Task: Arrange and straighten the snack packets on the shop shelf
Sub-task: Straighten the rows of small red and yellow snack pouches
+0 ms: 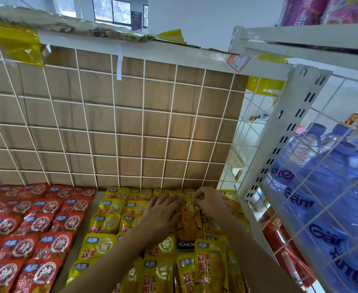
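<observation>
A white wire grid (114, 123) backed by brown cardboard filled the upper and middle frame, above the shelf (76, 240). Blue water bottles (332, 187) stood behind wire mesh at the right edge. Red snack packets (32, 225) lay in overlapping rows at the lower left, and yellow snack packets (106, 225) lay in rows at the lower centre, a bare strip of shelf between the two colours. The left hand (163, 210) rested flat on the yellow rows, fingers straight. Just to its right, the right hand (209, 200) pinched the top edge of one yellow packet (189, 223), fingers curled, near the back of the shelf
</observation>
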Demonstrator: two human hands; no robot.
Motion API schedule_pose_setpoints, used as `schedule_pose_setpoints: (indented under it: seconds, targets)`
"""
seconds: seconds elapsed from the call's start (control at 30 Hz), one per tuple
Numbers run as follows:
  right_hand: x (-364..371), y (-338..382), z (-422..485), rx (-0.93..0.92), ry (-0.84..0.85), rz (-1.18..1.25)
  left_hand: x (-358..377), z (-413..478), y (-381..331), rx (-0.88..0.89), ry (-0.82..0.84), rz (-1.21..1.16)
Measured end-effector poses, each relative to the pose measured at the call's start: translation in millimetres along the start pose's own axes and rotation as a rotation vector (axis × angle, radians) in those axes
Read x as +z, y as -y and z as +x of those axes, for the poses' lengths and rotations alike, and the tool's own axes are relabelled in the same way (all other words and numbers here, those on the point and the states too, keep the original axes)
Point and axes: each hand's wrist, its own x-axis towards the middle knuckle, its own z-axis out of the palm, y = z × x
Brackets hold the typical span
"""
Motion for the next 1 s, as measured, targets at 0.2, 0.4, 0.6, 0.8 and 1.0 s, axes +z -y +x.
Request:
schedule_pose_setpoints:
  seconds: [0.2,0.4,0.6,0.8,1.0]
  targets:
    - [4,0,0,0.005,-0.024,-0.021,0,0,0,0.002,0.000,-0.002]
    - [5,-1,-2,-0.033,-0.046,-0.013,-1,0,-1,0.001,0.002,0.012]
    - [-5,-2,-19,-0.083,-0.172,0.005,-7,-2,-4,-0.012,0.015,-0.010]
    - [-24,-11,-53,-0.067,-0.121,0.009,-24,-5,-11,0.001,0.014,-0.023]
    - [-27,-21,-99,-0.167,-0.037,-0.117,-40,-23,-22,0.088,-0.026,-0.110]
